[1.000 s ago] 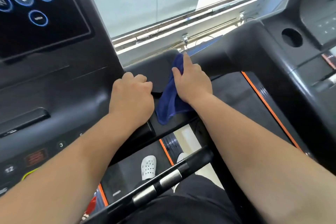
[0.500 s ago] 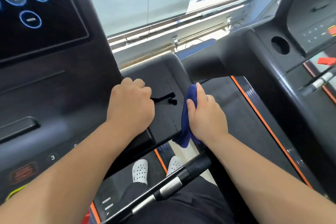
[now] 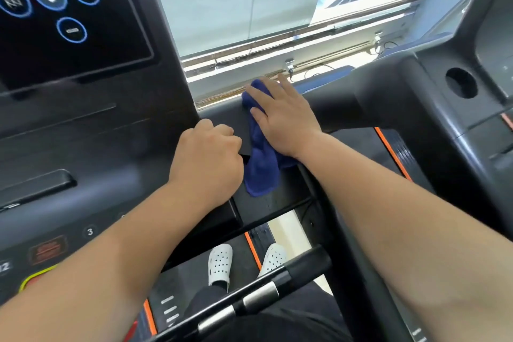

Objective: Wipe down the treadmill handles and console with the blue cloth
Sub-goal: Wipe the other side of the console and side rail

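Fingers (image 3: pixel 261 94) of the right hand (image 3: pixel 286 119) lay straight, pressing the blue cloth (image 3: pixel 262 169) onto the treadmill's black side panel (image 3: pixel 280 203), while the left hand (image 3: pixel 206 159) rested just beside it, clenched on nothing visible.

Bright daylight floods through the window (image 3: pixel 249 8), overexposing it, while wide-angle distortion bends the soft frame edges.

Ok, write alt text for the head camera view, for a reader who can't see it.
A person's right hand presses a blue cloth flat on a black treadmill panel below a window, while the left hand rests curled beside it. A dark touchscreen with blue icons sits upper left.
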